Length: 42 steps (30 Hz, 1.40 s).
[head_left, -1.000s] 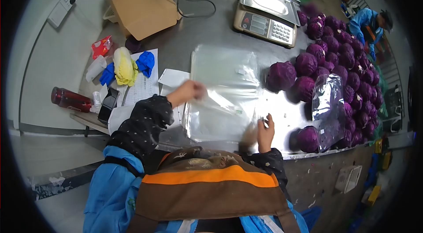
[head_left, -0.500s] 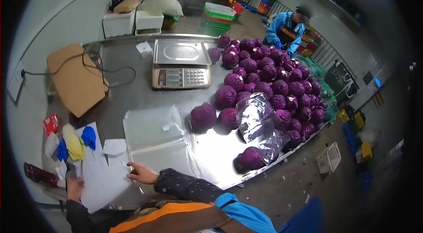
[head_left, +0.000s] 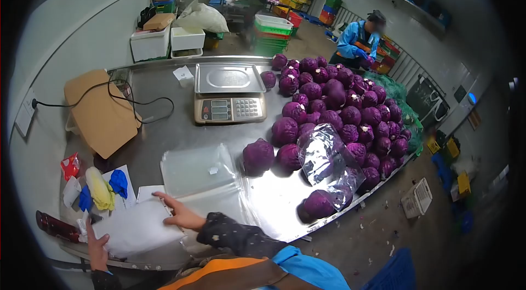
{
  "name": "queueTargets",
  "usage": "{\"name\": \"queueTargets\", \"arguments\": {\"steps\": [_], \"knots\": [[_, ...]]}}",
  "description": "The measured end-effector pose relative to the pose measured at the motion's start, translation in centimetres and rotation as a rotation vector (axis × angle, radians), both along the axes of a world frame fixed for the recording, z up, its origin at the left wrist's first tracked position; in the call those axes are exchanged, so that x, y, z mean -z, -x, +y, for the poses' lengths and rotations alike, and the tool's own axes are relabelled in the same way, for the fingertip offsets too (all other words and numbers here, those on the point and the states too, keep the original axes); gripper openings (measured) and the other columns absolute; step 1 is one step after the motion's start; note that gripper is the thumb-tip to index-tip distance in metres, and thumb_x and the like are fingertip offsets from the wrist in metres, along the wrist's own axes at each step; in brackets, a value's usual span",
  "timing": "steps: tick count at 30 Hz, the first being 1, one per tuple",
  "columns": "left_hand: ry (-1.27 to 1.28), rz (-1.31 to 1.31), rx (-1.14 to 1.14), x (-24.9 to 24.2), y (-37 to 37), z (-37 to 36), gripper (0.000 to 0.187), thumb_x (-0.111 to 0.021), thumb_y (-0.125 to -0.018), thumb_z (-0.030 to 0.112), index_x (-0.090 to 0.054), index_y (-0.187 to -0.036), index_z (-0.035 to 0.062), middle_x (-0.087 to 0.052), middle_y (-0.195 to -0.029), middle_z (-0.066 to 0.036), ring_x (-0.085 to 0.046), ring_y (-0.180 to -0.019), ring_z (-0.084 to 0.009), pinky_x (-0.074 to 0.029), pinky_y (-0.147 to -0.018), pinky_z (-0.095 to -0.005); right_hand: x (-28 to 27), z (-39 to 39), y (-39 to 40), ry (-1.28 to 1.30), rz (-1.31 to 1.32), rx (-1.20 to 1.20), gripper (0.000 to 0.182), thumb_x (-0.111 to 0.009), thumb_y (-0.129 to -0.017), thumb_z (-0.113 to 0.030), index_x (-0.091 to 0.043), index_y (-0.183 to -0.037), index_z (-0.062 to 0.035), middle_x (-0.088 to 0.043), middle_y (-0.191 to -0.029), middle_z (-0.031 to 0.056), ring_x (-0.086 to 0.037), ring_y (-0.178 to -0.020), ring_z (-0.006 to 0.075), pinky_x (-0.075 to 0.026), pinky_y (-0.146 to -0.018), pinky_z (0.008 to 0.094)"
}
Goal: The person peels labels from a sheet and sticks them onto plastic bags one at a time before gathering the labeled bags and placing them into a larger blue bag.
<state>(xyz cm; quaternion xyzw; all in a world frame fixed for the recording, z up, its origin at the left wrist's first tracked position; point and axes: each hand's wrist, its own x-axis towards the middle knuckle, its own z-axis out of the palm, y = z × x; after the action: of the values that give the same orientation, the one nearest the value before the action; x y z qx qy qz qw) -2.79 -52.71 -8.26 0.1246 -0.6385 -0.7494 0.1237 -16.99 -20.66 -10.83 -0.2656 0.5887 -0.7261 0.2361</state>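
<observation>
White paper sheets (head_left: 137, 229) are at the near left of the metal table, between my two hands. My left hand (head_left: 98, 249) grips their left edge, thumb upward. My right hand (head_left: 185, 216) is at their right edge, index finger stretched along the top and thumb over the paper. A stack of clear plastic bags (head_left: 200, 172) lies just beyond my right hand. Near my left hand are a dark red bottle (head_left: 57, 227) on its side, a yellowish crumpled item (head_left: 100, 188) and a blue crumpled glove-like item (head_left: 118, 182).
A weighing scale (head_left: 230, 106) stands at the back, with a cardboard piece (head_left: 104, 114) and black cable to its left. Purple cabbages (head_left: 257, 157) are heaped on the right, a clear bag (head_left: 320, 153) on some. A co-worker (head_left: 357, 40) stands behind the heap.
The paper has turned and looks more level between my hands. My left hand has moved slightly down, and my right index finger reaches further out. The camera view has shifted slightly.
</observation>
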Motion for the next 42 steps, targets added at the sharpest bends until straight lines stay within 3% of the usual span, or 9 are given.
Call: {"name": "queueTargets", "arguments": {"steps": [5,12,15,18,27,30,36,40,42], "knots": [[0.176,0.131,0.298,-10.7,2.9,8.3,0.078,-0.063,-0.066,-0.002,-0.032,-0.137,0.0022,-0.038,-0.134,-0.011,-0.037,-0.125,-0.0246,-0.027,-0.106,-0.0343,-6.2,5.9,1.9,-0.111,-0.116,0.141,0.046,-0.068,-0.078,-0.008,-0.054,-0.123,-0.0067,-0.057,-0.119,0.0067,-0.049,-0.113,0.0164,-0.035,-0.099,0.0291],[0.311,-0.119,0.159,-8.2,7.8,11.8,0.03,-0.061,-0.07,-0.01,-0.063,-0.099,-0.0017,-0.063,-0.097,-0.006,-0.058,-0.093,-0.0156,-0.043,-0.085,-0.0274,-7.4,12.9,1.1,-0.217,0.0,0.295,0.037,-0.069,-0.077,-0.004,-0.06,-0.113,-0.003,-0.06,-0.111,0.006,-0.058,-0.098,0.016,-0.047,-0.085,0.0278],[0.448,0.018,0.149,-7.2,8.6,13.2,0.033,-0.067,-0.068,-0.008,-0.066,-0.1,-0.0004,-0.066,-0.099,-0.008,-0.059,-0.094,-0.0162,-0.045,-0.087,-0.0277,-6.6,15.5,0.8,-0.306,0.183,0.394,0.028,-0.066,-0.073,0.007,-0.064,-0.1,-0.0005,-0.063,-0.095,0.0088,-0.062,-0.086,0.016,-0.054,-0.072,0.0285],[0.3,0.037,0.197,-7.4,9.2,14.5,0.025,-0.068,-0.073,-0.003,-0.067,-0.098,-0.0011,-0.067,-0.092,-0.007,-0.059,-0.087,-0.0118,-0.046,-0.079,-0.0245,-7.3,16.3,-0.2,-0.091,-0.044,0.545,0.015,-0.065,-0.071,0.007,-0.065,-0.086,0.0032,-0.065,-0.084,0.0101,-0.062,-0.075,0.0154,-0.051,-0.07,0.0256],[0.064,-0.149,0.337,-10.6,8.0,14.6,0.044,-0.068,-0.074,-0.006,-0.059,-0.117,0.0015,-0.064,-0.085,0.001,-0.052,-0.072,-0.0023,-0.042,-0.063,-0.0155,-8.1,17.8,-0.2,-0.061,-0.039,0.623,0.04,-0.059,-0.075,0.012,-0.054,-0.114,0.0039,-0.061,-0.104,0.0092,-0.059,-0.095,0.0159,-0.047,-0.082,0.0254],[0.139,0.002,0.32,-10.3,7.8,14.9,0.044,-0.068,-0.074,-0.006,-0.06,-0.116,0.0023,-0.039,-0.068,0.008,-0.029,-0.059,-0.0007,-0.027,-0.053,-0.0172,-8.0,18.4,-0.1,-0.045,-0.008,0.601,0.037,-0.063,-0.074,0.01,-0.056,-0.11,0.0037,-0.061,-0.1,0.0079,-0.059,-0.089,0.0135,-0.047,-0.081,0.0238],[0.207,-0.183,0.387,-11.8,7.6,15.1,0.045,-0.069,-0.074,-0.004,-0.061,-0.116,0.0053,-0.037,-0.059,0.01,-0.027,-0.053,-0.0006,-0.025,-0.051,-0.0172,-8.1,20.1,-0.6,-0.098,0.079,0.517,0.036,-0.064,-0.069,0.015,-0.059,-0.103,0.0042,-0.062,-0.096,0.0085,-0.061,-0.081,0.0133,-0.05,-0.072,0.0224],[-0.067,-0.08,0.422,-11.4,7.9,16.4,0.044,-0.07,-0.074,-0.003,-0.061,-0.116,0.005,-0.048,-0.057,0.01,-0.034,-0.051,0.0008,-0.029,-0.049,-0.017,-9.0,21.1,-0.6,-0.077,0.1,0.514,0.036,-0.063,-0.068,0.016,-0.058,-0.102,0.0052,-0.062,-0.098,0.0096,-0.062,-0.084,0.0146,-0.05,-0.072,0.0224],[0.237,-0.105,0.428,-11.0,7.8,16.0,0.041,-0.069,-0.074,-0.003,-0.061,-0.114,0.002,-0.064,-0.07,0.001,-0.049,-0.058,-0.0005,-0.037,-0.051,-0.0165,-8.8,21.3,-0.5,-0.092,0.18,0.512,0.038,-0.062,-0.067,0.018,-0.058,-0.103,0.006,-0.061,-0.099,0.0103,-0.061,-0.086,0.0146,-0.05,-0.073,0.0222]]}}
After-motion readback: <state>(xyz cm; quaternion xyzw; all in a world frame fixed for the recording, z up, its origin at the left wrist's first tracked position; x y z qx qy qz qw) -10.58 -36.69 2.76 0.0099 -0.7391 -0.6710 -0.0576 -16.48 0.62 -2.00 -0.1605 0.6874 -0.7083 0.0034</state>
